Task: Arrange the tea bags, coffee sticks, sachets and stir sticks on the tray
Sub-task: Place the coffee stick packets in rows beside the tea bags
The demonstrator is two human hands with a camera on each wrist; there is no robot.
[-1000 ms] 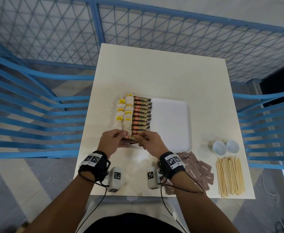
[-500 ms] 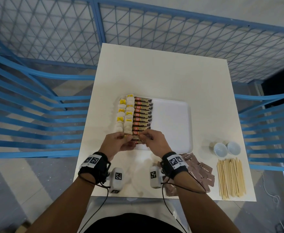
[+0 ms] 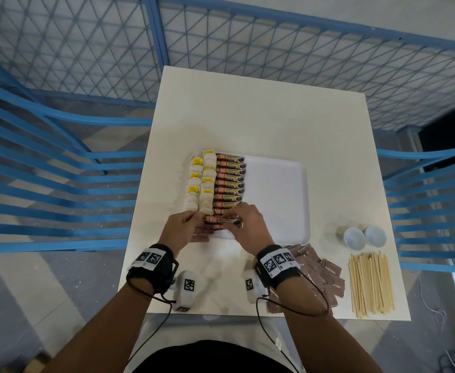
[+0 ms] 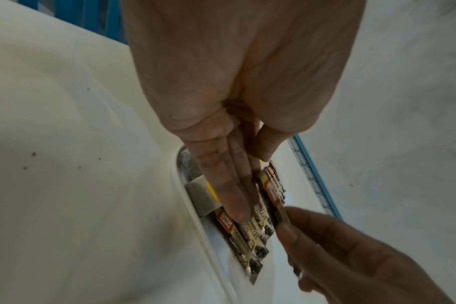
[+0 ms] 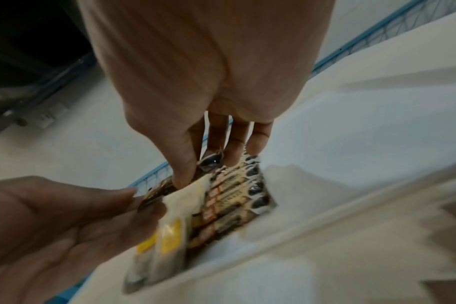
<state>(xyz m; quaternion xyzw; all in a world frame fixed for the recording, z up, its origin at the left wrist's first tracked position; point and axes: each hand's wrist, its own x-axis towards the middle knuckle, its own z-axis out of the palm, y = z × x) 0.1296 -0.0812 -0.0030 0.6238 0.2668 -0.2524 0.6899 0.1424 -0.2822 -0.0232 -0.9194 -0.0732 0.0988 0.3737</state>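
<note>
Looks like a fenced-off recording or test booth, not a home or cafe. A small plain white table (image 3: 261,109) sits boxed in by a blue metal fence (image 3: 221,30) with diamond wire mesh at 12 o'clock and blue slatted rails (image 3: 45,189) at 9 and 3 o'clock. The floor under it is bare grey concrete (image 3: 19,305) with pale painted stripes, and loose cables (image 3: 433,310) lie on it at 4 o'clock. The person wears black wrist straps (image 3: 155,265) with printed square marker tags and small white camera units (image 3: 185,289) wired up, which says data-capture setup to me.
</note>
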